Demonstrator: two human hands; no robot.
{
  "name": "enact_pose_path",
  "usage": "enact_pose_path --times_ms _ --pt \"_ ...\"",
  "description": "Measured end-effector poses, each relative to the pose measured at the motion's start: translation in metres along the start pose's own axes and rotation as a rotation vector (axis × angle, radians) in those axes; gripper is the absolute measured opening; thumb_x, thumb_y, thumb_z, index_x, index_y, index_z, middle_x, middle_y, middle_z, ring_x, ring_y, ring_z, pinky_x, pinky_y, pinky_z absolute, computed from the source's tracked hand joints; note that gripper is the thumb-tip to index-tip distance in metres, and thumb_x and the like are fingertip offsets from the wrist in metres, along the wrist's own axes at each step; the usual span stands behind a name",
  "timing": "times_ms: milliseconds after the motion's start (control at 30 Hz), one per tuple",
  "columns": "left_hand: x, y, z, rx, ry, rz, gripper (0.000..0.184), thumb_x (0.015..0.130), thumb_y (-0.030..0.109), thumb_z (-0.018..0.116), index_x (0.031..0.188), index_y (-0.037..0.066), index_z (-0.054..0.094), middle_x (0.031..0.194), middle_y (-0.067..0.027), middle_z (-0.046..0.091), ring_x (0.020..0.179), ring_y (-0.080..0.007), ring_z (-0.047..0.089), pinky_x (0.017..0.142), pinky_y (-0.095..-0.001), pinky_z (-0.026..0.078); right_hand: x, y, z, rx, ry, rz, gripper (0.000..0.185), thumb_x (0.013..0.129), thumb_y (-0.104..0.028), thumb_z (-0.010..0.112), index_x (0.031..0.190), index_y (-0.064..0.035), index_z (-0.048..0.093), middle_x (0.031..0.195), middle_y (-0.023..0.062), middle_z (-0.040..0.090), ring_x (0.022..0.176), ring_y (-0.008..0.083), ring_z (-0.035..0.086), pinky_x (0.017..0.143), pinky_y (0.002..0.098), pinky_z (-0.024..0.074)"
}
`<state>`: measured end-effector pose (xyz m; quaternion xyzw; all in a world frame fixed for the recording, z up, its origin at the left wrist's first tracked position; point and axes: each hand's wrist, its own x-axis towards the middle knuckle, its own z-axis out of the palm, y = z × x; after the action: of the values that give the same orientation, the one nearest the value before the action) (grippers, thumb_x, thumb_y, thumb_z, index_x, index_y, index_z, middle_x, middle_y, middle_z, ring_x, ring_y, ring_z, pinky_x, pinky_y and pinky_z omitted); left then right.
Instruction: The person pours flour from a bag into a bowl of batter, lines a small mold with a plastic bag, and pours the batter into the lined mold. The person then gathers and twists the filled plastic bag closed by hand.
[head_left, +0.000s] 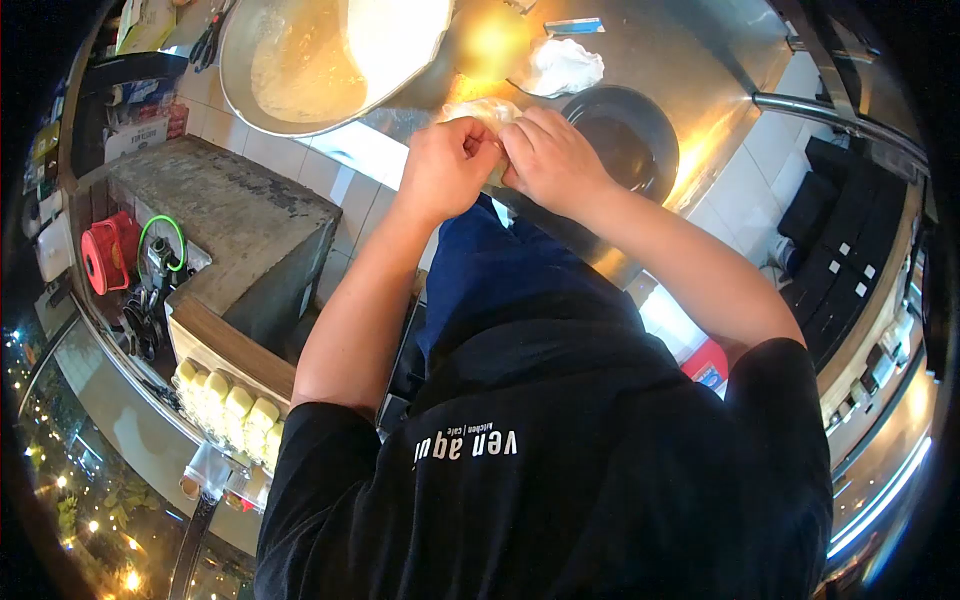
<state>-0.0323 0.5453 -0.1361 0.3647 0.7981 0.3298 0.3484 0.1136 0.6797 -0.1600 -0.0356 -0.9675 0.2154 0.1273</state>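
My left hand [450, 168] and my right hand [553, 160] meet over the front edge of the steel counter, with fingers pinched together. Between them is a thin, pale, translucent thing that looks like a plastic bag [482, 108]; its contents, if any, are hidden. Just right of my right hand sits a dark round bowl [625, 140]. Behind it lies a crumpled white plastic bag [568, 68]. To the upper left of my hands stands a large metal bowl [292, 128] with a pale beige mass inside.
The steel counter [680, 50] carries a small blue-and-white strip [575, 26]. At left, a grey concrete ledge [230, 190] stands beyond a tiled floor, with a red case [108, 252] and several yellow-capped bottles [238, 402] nearby. A metal rail [830, 115] runs at right.
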Motion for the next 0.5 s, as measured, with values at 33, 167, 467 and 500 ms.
enact_pose_path --times_ms 33,167,467,500 --pt "0.000 0.000 -0.001 -0.007 0.005 -0.005 0.022 0.092 0.020 0.071 0.094 -0.002 0.074 0.076 -0.0173 0.071 0.067 -0.0227 0.068 0.065 -0.0374 0.052 0.000 0.001 0.002 0.000 -0.001 0.006 0.040 0.073 -0.024 0.083 0.099 -0.0061 0.059 0.099 0.0105 0.065 0.101 0.0308 0.063 0.092 0.0430 0.0514" --pt "0.003 -0.003 -0.006 -0.040 -0.025 -0.015 0.021 0.095 0.018 0.071 0.098 -0.003 0.074 0.075 -0.0118 0.071 0.067 -0.0158 0.064 0.065 -0.0336 0.050 0.000 0.003 0.002 0.197 0.124 0.085 0.026 0.079 -0.008 0.074 0.099 -0.0054 0.059 0.089 0.0103 0.065 0.089 0.0320 0.063 0.087 0.0448 0.0524" --pt "0.005 -0.011 -0.001 -0.174 -0.081 -0.107 0.024 0.094 0.022 0.069 0.098 0.000 0.077 0.075 -0.0104 0.071 0.068 -0.0158 0.067 0.067 -0.0341 0.052 -0.007 -0.008 -0.013 0.382 0.211 0.246 0.027 0.084 -0.014 0.078 0.108 -0.0066 0.070 0.098 0.0121 0.073 0.095 0.0352 0.069 0.088 0.0468 0.0542" --pt "0.005 -0.010 0.000 -0.172 -0.085 -0.105 0.024 0.094 0.022 0.069 0.098 0.000 0.077 0.075 -0.0104 0.071 0.068 -0.0158 0.067 0.067 -0.0341 0.052 -0.007 -0.007 -0.012 0.386 0.187 0.253 0.028 0.084 -0.014 0.078 0.110 -0.0069 0.072 0.099 0.0122 0.074 0.095 0.0353 0.069 0.089 0.0467 0.0545"
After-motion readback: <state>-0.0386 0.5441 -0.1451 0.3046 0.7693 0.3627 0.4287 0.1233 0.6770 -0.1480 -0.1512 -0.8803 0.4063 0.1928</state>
